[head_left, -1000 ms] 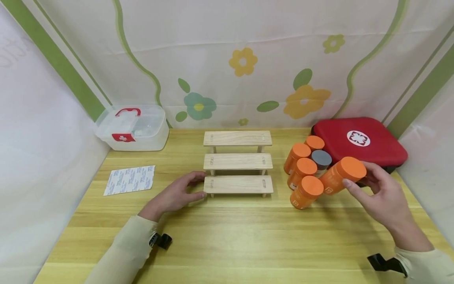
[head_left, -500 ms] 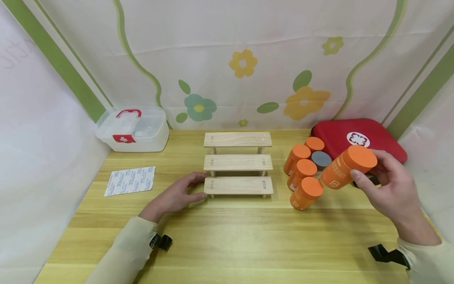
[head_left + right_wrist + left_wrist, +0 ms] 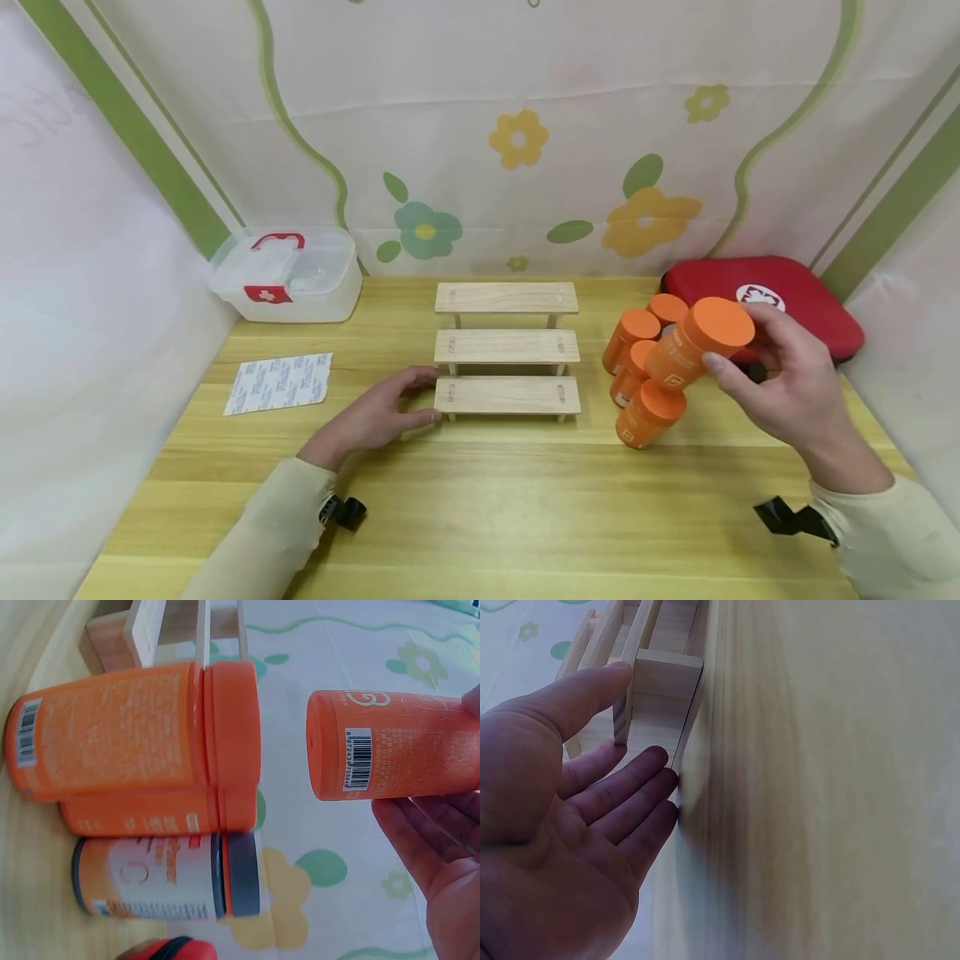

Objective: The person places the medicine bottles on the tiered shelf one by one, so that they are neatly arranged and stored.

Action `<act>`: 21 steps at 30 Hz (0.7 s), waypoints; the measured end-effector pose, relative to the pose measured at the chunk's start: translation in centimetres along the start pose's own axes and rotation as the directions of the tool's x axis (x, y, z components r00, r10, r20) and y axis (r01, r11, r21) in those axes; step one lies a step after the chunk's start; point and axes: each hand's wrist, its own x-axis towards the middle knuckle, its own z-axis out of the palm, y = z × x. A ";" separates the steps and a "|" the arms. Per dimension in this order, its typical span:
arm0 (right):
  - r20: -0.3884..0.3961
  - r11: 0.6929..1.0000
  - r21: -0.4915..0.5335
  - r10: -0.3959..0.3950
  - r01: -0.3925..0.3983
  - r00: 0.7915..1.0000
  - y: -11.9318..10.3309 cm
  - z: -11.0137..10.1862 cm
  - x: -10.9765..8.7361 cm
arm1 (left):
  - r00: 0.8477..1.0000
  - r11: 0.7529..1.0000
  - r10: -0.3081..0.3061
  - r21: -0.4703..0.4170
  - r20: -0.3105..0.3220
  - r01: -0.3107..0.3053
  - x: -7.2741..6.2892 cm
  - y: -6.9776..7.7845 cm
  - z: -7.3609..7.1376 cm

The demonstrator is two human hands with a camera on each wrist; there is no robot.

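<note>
My right hand (image 3: 787, 383) grips an orange supplement bottle (image 3: 686, 350), tilted and raised above the other bottles. In the right wrist view, the base and barcode of this held bottle (image 3: 375, 746) face the camera. Below it, several orange bottles (image 3: 628, 337) stand in a cluster with a grey-capped bottle (image 3: 165, 876), mostly hidden in the head view. My left hand (image 3: 382, 412) is at the left end of the three-tier wooden rack (image 3: 508, 394). Its fingers are extended, with the thumb (image 3: 604, 686) at the edge of a plank in the left wrist view.
A red first-aid case (image 3: 802, 292) lies at the back right, behind the bottles. At the back left stands a clear first-aid box (image 3: 315, 283) with a red handle. A printed white sheet (image 3: 277, 383) lies flat on the wooden table (image 3: 480, 500), left of the rack.
My right hand has raised the orange bottle, and over the last half second carried it leftward above the cluster, covering the grey cap. My left hand stays at the rack.
</note>
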 end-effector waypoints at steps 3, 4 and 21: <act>0.016 1.000 0.003 -0.002 0.002 1.000 -0.2 0.7 0.6 | 1.000 1.000 0.001 -0.004 0.003 -0.001 0.0 0.0 0.0; 0.025 1.000 0.001 -0.003 0.003 1.000 -0.3 0.9 0.8 | 1.000 1.000 0.002 -0.007 0.003 -0.002 0.0 0.0 0.0; 0.085 0.999 0.020 -0.044 0.042 0.995 -0.5 4.5 4.0 | 1.000 1.000 0.001 -0.014 0.004 -0.001 0.0 0.0 0.0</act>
